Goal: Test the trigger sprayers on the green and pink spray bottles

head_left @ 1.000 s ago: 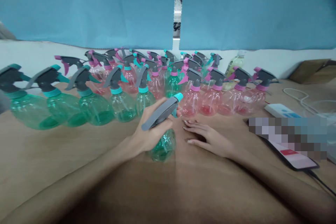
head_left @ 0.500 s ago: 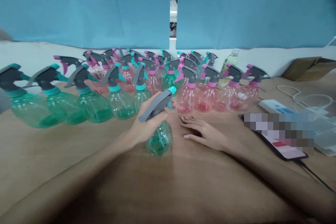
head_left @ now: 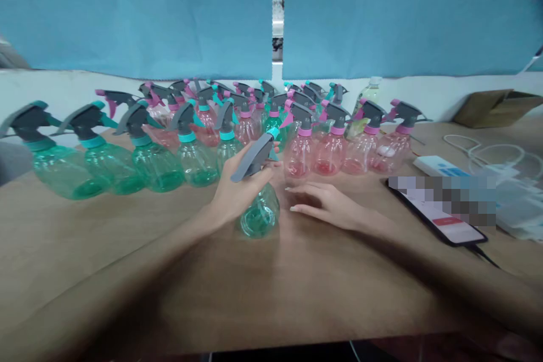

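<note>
At one table (head_left: 322,283), left hand (head_left: 235,189) holds one green bottle (head_left: 258,216); right hand (head_left: 333,205), wide.

Spray bottle (head_left: 259,214), one. Body: clear green plastic, rounded, glossy, with wavy highlights; a pale tube shows inside. Head: grey, long and curved, fitted with a turquoise nozzle tip and a turquoise trigger beneath it. State: assembled, held in a grip that hides the neck. Pose: head uppermost, nozzle directed toward one o'clock, the grey tail end toward seven o'clock; body below, toward six o'clock from the head. Place: just off the view's centre, toward seven o'clock. Contact beneath the base: cannot be told.
</note>
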`<move>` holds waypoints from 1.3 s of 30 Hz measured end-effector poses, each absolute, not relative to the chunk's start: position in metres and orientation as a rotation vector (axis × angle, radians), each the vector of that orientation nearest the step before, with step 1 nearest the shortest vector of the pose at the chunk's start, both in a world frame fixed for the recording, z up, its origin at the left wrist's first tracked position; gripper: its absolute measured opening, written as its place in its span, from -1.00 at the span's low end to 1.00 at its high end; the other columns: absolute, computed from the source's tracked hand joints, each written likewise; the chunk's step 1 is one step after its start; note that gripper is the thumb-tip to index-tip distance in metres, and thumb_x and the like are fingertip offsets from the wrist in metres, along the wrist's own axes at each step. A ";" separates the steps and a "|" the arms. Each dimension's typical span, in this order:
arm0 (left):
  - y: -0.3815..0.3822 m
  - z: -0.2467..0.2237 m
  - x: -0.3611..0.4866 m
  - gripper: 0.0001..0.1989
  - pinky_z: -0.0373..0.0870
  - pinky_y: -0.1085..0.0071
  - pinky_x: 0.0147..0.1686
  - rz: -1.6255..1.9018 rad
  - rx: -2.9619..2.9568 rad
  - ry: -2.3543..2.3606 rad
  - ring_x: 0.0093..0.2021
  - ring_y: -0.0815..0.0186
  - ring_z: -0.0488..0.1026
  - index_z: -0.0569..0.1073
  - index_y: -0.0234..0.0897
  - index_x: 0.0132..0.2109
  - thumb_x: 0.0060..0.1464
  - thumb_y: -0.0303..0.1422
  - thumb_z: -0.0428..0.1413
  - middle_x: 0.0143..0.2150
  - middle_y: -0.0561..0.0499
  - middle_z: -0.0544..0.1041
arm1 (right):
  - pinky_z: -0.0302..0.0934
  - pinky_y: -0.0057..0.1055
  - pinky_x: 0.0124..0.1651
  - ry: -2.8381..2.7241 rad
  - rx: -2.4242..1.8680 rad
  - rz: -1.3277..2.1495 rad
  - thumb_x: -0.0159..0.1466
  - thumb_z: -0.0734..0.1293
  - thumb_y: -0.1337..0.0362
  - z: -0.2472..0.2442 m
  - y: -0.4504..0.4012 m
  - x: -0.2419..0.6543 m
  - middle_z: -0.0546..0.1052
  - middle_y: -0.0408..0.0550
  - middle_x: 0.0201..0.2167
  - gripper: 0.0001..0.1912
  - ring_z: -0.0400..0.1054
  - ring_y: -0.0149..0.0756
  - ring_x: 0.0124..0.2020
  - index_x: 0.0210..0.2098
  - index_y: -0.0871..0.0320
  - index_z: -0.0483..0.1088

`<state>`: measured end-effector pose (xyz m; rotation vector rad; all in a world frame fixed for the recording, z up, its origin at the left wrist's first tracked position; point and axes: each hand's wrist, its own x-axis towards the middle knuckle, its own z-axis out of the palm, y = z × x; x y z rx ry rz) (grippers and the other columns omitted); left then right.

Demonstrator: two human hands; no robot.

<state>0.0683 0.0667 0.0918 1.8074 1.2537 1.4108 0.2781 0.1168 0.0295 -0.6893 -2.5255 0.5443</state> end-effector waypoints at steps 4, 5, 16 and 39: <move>0.070 0.088 0.071 -0.63 0.44 0.30 -0.13 1.454 1.784 1.222 -0.11 0.22 0.51 0.39 -0.22 0.01 0.01 -0.46 0.11 -0.06 -0.04 0.51 | 0.24 -0.09 0.07 -2.469 -0.683 0.620 0.29 0.23 0.04 0.045 0.103 0.274 0.43 0.03 0.07 -0.52 0.33 -0.14 0.06 0.13 0.10 0.25; 0.071 0.088 0.072 -0.62 0.45 0.30 -0.12 1.464 1.784 1.214 -0.11 0.22 0.51 0.39 -0.23 0.02 0.00 -0.47 0.12 -0.05 -0.05 0.51 | 0.26 -0.09 0.05 -2.458 -0.690 0.630 0.27 0.24 0.03 0.048 0.100 0.273 0.42 0.04 0.08 -0.49 0.34 -0.13 0.04 0.14 0.11 0.23; 0.082 0.082 0.070 -0.56 0.50 0.24 -0.15 1.460 1.872 1.214 0.00 0.15 0.45 0.31 -0.18 0.05 -0.01 -0.40 0.17 0.06 -0.09 0.41 | 0.23 -0.03 0.06 -2.326 -0.700 0.598 0.12 0.34 -0.08 0.057 0.083 0.246 0.33 0.12 0.13 -0.19 0.25 -0.04 0.12 0.23 0.10 0.03; 0.007 0.050 0.000 -0.55 0.38 0.15 -0.01 0.688 2.167 1.720 0.01 0.18 0.39 0.10 -0.08 0.19 0.17 -0.28 -0.04 0.13 -0.07 0.24 | 0.21 -0.06 0.02 -2.345 -1.106 0.224 0.11 0.37 -0.02 0.067 0.147 0.204 0.39 0.22 -0.01 -0.27 0.24 0.05 0.07 0.15 0.26 0.19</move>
